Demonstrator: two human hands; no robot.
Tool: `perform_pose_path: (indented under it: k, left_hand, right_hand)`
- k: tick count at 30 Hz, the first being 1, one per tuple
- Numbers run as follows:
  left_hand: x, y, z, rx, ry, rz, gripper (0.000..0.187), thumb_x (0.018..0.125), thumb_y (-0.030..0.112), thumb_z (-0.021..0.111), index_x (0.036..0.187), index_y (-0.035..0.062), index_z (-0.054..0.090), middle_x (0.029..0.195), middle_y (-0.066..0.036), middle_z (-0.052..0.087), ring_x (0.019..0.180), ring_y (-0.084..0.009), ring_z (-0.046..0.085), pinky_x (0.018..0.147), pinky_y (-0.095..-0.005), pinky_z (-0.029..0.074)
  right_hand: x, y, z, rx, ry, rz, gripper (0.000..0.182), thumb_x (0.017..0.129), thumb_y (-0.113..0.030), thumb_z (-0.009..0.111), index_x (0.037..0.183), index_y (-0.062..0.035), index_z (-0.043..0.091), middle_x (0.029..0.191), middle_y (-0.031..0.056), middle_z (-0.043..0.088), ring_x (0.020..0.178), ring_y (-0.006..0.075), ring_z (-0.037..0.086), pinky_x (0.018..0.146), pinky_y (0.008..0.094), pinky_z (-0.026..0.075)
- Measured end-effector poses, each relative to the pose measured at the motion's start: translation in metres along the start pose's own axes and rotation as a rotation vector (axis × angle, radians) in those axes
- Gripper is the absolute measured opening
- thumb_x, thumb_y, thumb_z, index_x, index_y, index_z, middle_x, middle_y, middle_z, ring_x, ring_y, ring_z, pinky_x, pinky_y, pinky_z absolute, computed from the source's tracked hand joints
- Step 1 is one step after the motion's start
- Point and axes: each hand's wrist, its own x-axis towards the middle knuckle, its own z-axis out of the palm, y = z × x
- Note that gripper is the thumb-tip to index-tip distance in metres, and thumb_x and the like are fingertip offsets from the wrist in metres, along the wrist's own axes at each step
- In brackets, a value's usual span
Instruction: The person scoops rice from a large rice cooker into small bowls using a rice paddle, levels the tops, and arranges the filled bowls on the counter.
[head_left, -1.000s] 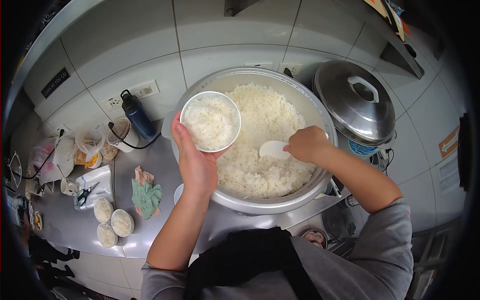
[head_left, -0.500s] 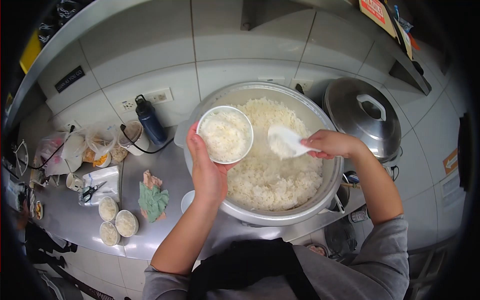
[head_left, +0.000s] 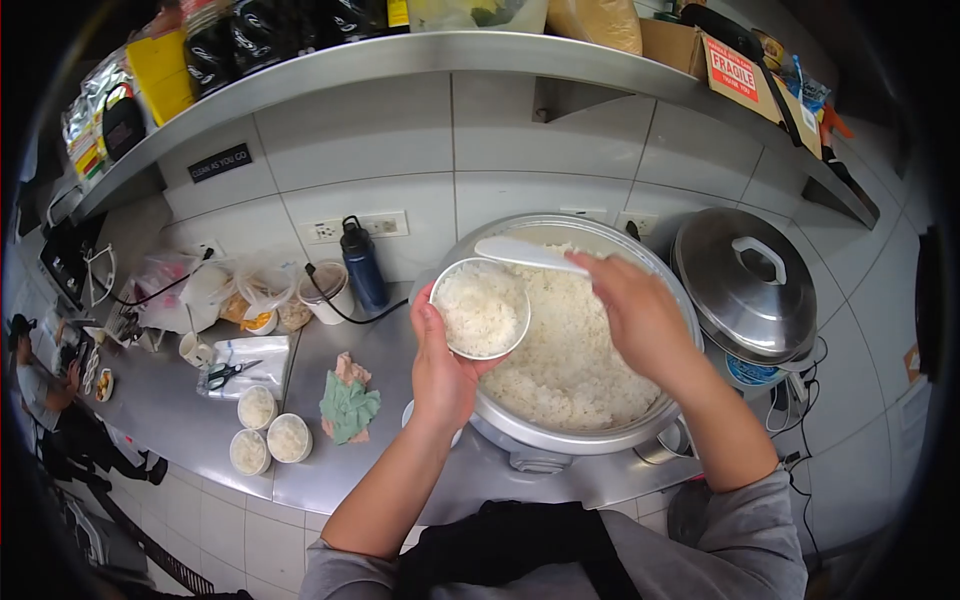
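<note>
Counter (head_left: pixel 310 472), tiled wall (head_left: pixel 360 130); three cups (head_left: pixel 289 438), eight o'clock; left hand (head_left: pixel 445 378) curls round one bowl (head_left: pixel 482 308), right hand (head_left: pixel 640 308) clasps one paddle (head_left: pixel 530 255).

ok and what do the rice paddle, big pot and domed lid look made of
Rice paddle: probably plastic, smooth, evenly white. Big pot: likely aluminium, satin, with a soft silvery sheen. Domed lid: polished metal, perhaps stainless steel, showing bright reflections.

Rice (head_left: pixel 565 370) in pot (head_left: pixel 560 437); bottle (head_left: pixel 363 265) left (cloth (head_left: pixel 350 408) before it), lid (head_left: pixel 740 305) right.

left hand (head_left: pixel 447 372) cupped | right hand (head_left: pixel 640 312) motion-blurred, probably curled
</note>
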Motion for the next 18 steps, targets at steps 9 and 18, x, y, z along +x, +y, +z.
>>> perform_pose_path:
  k: [9, 18]
  left_hand:
    - [-0.053, 0.026, -0.011, -0.065, 0.035, 0.059, 0.050, 0.104, 0.049, 0.021, 0.144, 0.0201, 0.020, 0.144, -0.012, 0.037, 0.125, -0.0312, 0.052, 0.089, -0.0481, 0.057]
    - [-0.103, 0.038, -0.037, -0.043, 0.276, 0.141, 0.048, 0.105, 0.046, 0.020, 0.147, 0.0237, 0.017, 0.146, -0.012, 0.036, 0.126, -0.0324, 0.052, 0.091, -0.0503, 0.055]
  right_hand:
    - [-0.014, -0.017, 0.017, 0.251, 0.154, -0.161, 0.036, 0.093, -0.003, 0.049, 0.128, -0.0097, 0.055, 0.103, 0.0140, 0.063, 0.093, 0.0335, 0.063, 0.078, 0.0433, 0.050]
    - [-0.041, -0.089, 0.034, 0.178, 0.023, -0.345, 0.030, 0.092, -0.010, 0.055, 0.121, -0.0099, 0.056, 0.095, 0.0124, 0.065, 0.080, 0.0328, 0.065, 0.068, 0.0422, 0.052]
